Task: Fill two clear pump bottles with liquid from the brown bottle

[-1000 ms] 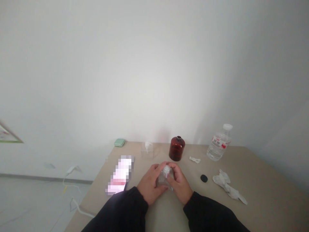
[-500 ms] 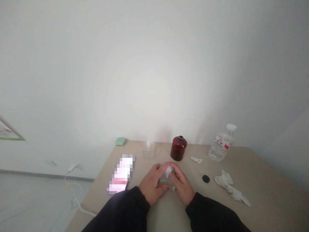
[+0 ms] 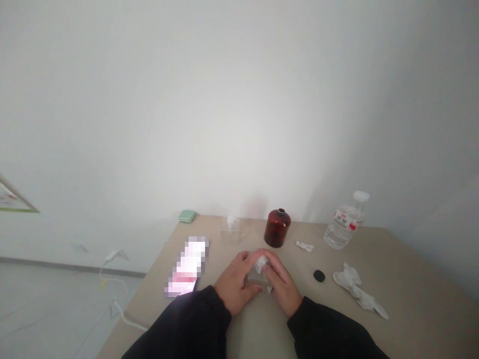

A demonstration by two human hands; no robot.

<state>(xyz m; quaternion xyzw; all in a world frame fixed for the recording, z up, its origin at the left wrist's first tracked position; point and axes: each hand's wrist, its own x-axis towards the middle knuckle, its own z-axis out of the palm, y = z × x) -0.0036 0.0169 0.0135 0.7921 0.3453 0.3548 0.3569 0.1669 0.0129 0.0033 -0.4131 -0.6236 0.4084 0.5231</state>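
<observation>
Clear container point(image 3: 258, 283) stays cupped in both hands point(image 3: 235, 284), as moments ago.

Between left hand point(image 3: 236, 285) and right hand point(image 3: 283, 287), a small clear container point(image 3: 257, 283) is held; behind it, a round dark-red bottle point(image 3: 276, 230) is flanked by a clear square box point(image 3: 229, 232), left, and a clear plastic bottle point(image 3: 343, 224), right
</observation>
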